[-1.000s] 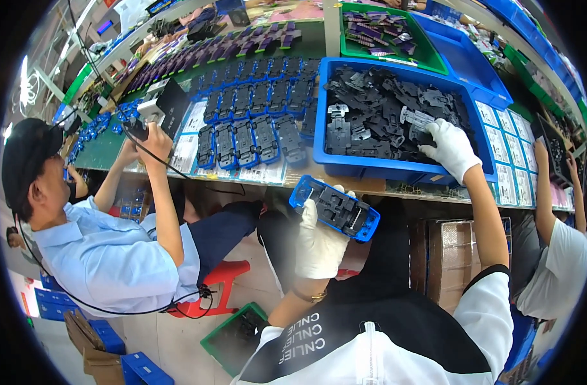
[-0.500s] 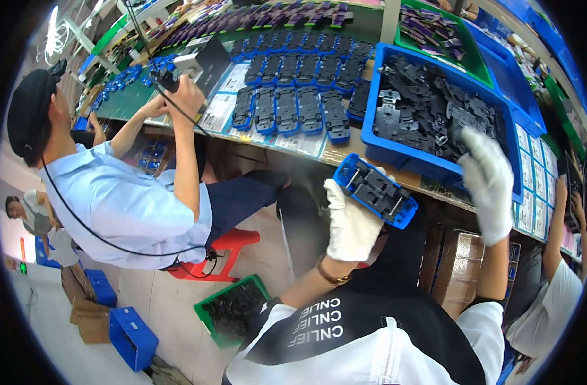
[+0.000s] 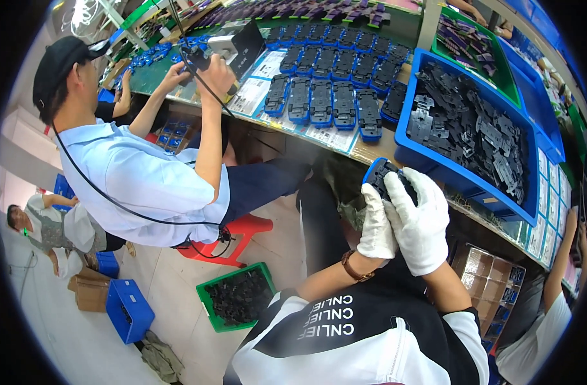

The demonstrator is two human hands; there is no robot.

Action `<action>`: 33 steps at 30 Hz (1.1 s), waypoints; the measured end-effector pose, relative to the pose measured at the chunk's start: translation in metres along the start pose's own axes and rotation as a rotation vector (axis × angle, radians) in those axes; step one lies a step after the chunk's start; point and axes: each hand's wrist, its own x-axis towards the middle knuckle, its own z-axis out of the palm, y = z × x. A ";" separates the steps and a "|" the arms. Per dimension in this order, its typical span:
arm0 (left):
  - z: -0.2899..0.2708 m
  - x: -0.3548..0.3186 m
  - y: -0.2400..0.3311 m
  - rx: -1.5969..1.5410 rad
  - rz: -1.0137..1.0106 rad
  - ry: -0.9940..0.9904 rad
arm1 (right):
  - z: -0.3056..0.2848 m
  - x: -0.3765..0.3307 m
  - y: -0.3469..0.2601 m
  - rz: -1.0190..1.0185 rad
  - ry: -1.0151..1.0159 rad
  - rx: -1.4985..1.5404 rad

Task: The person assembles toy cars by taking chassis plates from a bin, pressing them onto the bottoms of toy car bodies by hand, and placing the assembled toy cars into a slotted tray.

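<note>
In front of my chest, both white-gloved hands are on a blue toy car shell [image 3: 371, 174] with black parts in its underside. My left hand [image 3: 378, 228] grips it from the near left, fingers wrapped round it. My right hand [image 3: 422, 221] lies over it from the right, its fingers closed on the black side. The two hands hide most of the shell. Just beyond, a blue bin [image 3: 468, 181] holds many loose black chassis plates [image 3: 476, 128]. Left of the bin, rows of blue shells with black chassis [image 3: 321, 102] lie on the bench.
A co-worker in a light blue shirt [image 3: 129, 192] sits at my left on a red stool [image 3: 245, 234], holding a dark tool. A green crate [image 3: 207, 301] of black parts and a blue bin [image 3: 141, 308] stand on the floor. At the far right, another person's arm [image 3: 563, 250] reaches to the bench.
My right hand has come from the blue bin down to the toy car shell and closed over it. The shell has tilted in my left hand. The whole view has shifted somewhat.
</note>
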 end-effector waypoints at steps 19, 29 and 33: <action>0.009 0.004 0.021 0.056 0.164 -0.027 | 0.000 -0.036 0.019 0.886 -0.160 1.401; -0.006 0.015 0.010 0.220 0.329 0.043 | 0.028 -0.038 0.021 0.876 0.029 1.380; -0.015 0.011 0.006 0.493 0.376 0.115 | 0.030 -0.037 0.012 0.935 -0.041 1.238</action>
